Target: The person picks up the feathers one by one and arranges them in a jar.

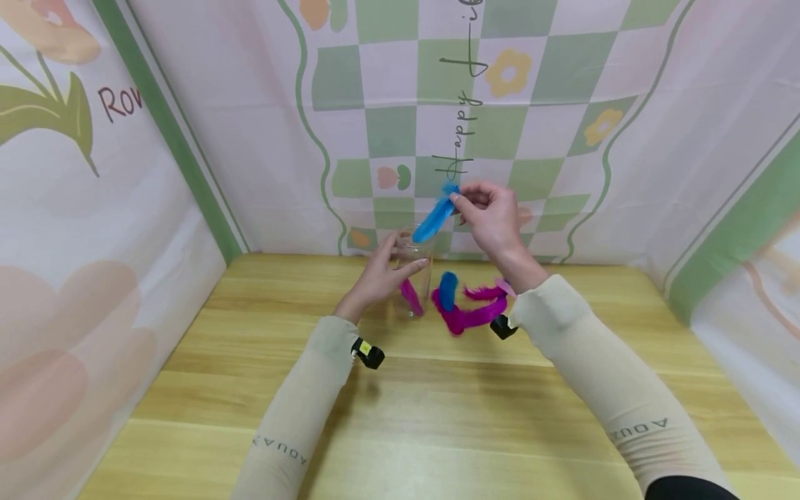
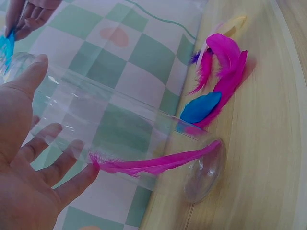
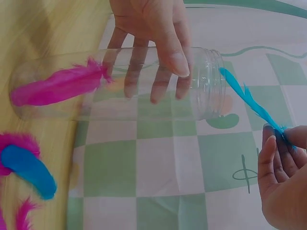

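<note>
Head view: A person's right hand (image 1: 492,215) pinches a bright blue feather (image 1: 434,223) at the mouth of a clear jar (image 1: 424,281), clasped by the left hand (image 1: 378,274) near the back edge of the wooden table (image 1: 400,417), a little left of that edge's middle. Loose magenta feathers (image 1: 481,314), with a darker blue feather (image 1: 448,292) on top, lie just right of the jar. A light, firm left grip should keep it from tipping.

Left wrist view: A single magenta feather (image 2: 153,165) leans inside the jar, one end at the base, its downy end beside the left hand's fingers, apparently leaving ample room for another.

Right wrist view: The right hand holds the bright blue feather by its downy end, free tip at the jar's threaded rim (image 3: 221,96); whether it has crossed is hard to tell. Lining the shaft up with the opening looks wise, since the soft vane may catch and bend; releasing only once most is inside should prevent it springing out.
</note>
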A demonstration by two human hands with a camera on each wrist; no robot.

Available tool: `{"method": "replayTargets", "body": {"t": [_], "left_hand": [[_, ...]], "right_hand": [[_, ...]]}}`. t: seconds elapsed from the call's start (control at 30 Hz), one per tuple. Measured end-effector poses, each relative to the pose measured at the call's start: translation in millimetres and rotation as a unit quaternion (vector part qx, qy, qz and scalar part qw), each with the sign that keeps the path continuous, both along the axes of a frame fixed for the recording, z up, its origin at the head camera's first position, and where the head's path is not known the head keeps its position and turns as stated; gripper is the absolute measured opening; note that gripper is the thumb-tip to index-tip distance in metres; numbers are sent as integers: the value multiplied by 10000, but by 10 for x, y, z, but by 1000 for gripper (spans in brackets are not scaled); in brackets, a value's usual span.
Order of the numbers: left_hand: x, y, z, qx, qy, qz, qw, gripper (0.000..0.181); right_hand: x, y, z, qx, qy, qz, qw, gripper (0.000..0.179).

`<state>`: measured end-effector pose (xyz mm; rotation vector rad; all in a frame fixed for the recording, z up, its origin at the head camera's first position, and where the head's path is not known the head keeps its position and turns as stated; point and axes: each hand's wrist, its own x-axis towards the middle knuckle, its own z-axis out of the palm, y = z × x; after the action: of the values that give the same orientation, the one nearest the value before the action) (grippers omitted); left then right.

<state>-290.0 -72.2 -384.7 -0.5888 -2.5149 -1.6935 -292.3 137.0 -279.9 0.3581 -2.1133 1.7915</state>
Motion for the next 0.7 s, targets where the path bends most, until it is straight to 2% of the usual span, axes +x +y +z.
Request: {"method": "replayTargets", "body": {"t": [0.7], "left_hand": [[-7, -4, -13, 15, 56, -26, 10000, 64]], "right_hand": [[2, -31, -83, 85, -108, 33, 9999, 20]]}}
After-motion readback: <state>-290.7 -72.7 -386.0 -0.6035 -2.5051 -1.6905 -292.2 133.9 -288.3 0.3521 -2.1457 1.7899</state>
